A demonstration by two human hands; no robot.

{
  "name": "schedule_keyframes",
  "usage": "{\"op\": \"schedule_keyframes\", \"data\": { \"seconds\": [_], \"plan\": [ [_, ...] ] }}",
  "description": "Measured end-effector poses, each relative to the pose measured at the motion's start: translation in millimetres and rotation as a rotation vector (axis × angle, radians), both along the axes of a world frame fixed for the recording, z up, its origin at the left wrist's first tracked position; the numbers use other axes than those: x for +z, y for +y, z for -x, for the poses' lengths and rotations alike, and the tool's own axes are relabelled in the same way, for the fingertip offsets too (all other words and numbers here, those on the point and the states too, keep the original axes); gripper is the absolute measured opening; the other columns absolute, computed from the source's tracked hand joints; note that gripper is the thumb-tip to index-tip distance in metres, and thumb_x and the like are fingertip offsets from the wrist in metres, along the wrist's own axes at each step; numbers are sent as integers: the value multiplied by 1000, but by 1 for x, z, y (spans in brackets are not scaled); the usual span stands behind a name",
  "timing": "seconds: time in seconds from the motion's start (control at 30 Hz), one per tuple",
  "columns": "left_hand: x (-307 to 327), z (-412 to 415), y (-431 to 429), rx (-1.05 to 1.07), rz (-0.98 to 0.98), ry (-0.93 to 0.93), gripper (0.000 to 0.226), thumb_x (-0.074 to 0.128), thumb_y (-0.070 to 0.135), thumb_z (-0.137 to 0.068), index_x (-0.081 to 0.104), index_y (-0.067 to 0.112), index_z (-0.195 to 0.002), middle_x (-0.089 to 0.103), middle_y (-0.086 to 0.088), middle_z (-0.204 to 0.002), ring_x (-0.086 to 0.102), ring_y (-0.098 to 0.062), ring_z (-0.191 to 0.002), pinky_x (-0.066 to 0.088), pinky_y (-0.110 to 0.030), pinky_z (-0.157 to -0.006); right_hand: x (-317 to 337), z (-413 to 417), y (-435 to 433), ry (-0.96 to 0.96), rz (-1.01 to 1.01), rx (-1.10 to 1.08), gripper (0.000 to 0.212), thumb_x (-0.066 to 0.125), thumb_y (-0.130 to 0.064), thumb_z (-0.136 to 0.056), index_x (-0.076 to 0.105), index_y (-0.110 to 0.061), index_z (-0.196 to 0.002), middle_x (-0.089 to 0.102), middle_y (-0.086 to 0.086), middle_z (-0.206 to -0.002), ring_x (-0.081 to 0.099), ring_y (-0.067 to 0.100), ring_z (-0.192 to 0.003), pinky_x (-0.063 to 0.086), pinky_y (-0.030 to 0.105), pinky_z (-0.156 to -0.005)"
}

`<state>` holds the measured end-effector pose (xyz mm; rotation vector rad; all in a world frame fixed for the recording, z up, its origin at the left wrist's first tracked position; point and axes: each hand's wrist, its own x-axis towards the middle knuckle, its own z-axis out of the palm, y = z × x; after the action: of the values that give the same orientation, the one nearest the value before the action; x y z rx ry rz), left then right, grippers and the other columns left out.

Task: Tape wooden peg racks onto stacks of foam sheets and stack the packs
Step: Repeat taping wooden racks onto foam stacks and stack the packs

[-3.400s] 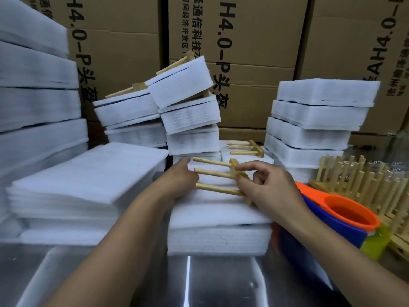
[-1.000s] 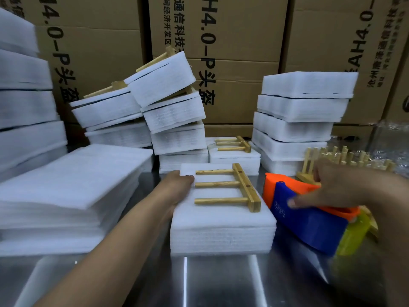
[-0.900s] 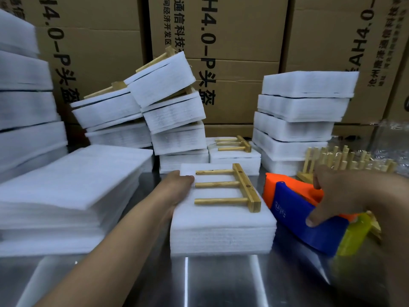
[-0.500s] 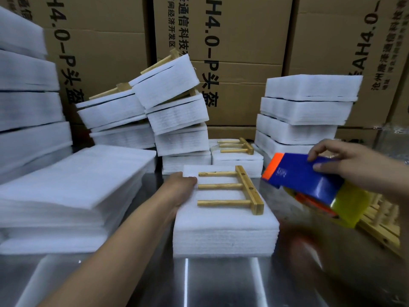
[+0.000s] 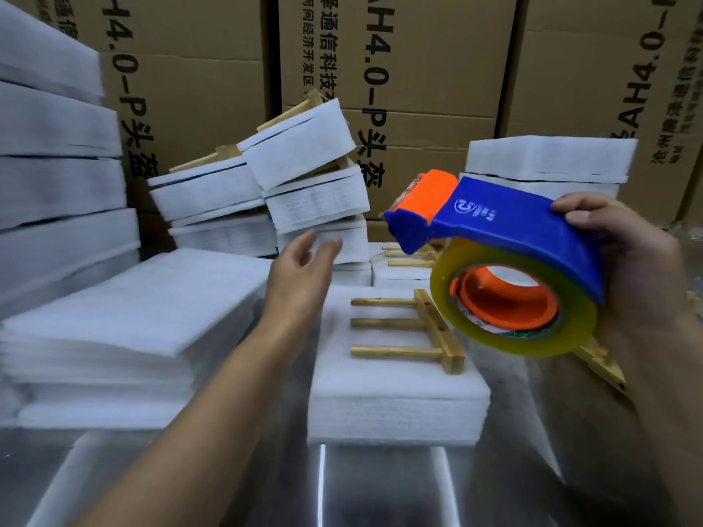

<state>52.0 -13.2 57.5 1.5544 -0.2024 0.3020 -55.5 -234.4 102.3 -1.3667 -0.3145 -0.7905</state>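
Note:
A wooden peg rack [image 5: 414,329] with three pegs lies flat on a stack of white foam sheets [image 5: 395,405] in the middle of the metal table. My right hand [image 5: 624,268] grips a blue and orange tape dispenser [image 5: 506,256] with a yellowish tape roll, held in the air above the stack's right side. My left hand [image 5: 300,271] hovers with loose fingers above the stack's far left corner, touching nothing.
A broad pile of loose foam sheets [image 5: 129,329] lies at the left. Taped packs [image 5: 289,195] lean in a heap behind, another pack [image 5: 403,268] lies beyond the stack. More foam [image 5: 547,161] rises at the right. Cardboard boxes [image 5: 418,70] close the back.
My right hand lifted the tape dispenser from the table and brought it up over the stack. My left hand let go of the stack's left edge and rose.

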Motion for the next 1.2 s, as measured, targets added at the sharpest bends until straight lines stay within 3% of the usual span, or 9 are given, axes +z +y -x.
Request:
{"op": "schedule_keyframes", "data": {
  "seconds": [0.07,0.2,0.3,0.4,0.53,0.67,0.93,1.03,1.2],
  "plan": [
    [14,10,3,-268,231,40,49,52,56,-86,65,17,-114,71,1,-109,65,-14,-104,52,-33,-86,-1,0,4,-23,50,-13,51,38,1,-85,69,-25,-55,64,-14,-67,60,-1,-64,46,10,-55],
    [24,26,2,-646,263,246,67,58,65,-62,70,9,-98,74,-4,-94,71,-11,-83,55,-20,-59,-5,-2,8,-49,87,-25,54,36,4,-86,68,-25,-54,62,-14,-65,57,-2,-62,43,9,-53],
    [23,26,-2,-613,321,311,38,70,42,-67,70,10,-87,73,-4,-79,69,-8,-64,51,-16,-50,-6,-2,10,-65,114,-13,56,33,6,-86,68,-25,-54,61,-14,-63,56,-2,-60,42,8,-52],
    [21,21,0,-568,398,314,10,64,19,-85,68,10,-82,70,-2,-67,65,-6,-54,49,-14,-45,-6,-2,11,-72,121,-15,57,33,7,-86,67,-25,-53,61,-15,-63,56,-2,-59,42,7,-52],
    [22,20,4,-594,428,338,10,59,12,-87,67,8,-81,67,-2,-62,62,-6,-49,49,-14,-45,-8,-1,9,-68,148,10,52,36,3,-86,68,-25,-56,61,-14,-65,56,-1,-61,43,8,-53],
    [23,20,4,-644,484,416,12,59,10,-85,68,7,-77,66,-3,-64,59,-6,-48,49,-13,-45,-7,0,6,-58,180,59,33,44,-17,-79,71,-27,-61,65,-13,-71,61,0,-69,48,10,-58],
    [20,19,2,-642,588,513,9,54,6,-88,60,3,-82,62,-4,-59,58,-7,-45,47,-12,-47,-4,2,-1,-1,318,34,28,48,-26,-78,74,-34,-70,68,-15,-83,64,2,-81,52,13,-64],
    [20,19,1,-651,567,540,13,59,16,-87,61,3,-86,60,-4,-58,56,-7,-45,47,-13,-46,-3,3,-1,10,334,51,28,48,-27,-78,73,-35,-70,68,-17,-84,64,1,-81,52,13,-63],
    [18,19,1,-648,472,542,29,73,32,-65,65,8,-79,59,1,-56,54,-5,-43,44,-13,-41,-3,1,-4,10,361,49,28,48,-28,-79,74,-35,-73,69,-15,-89,64,3,-88,53,14,-68]
  ]
}}
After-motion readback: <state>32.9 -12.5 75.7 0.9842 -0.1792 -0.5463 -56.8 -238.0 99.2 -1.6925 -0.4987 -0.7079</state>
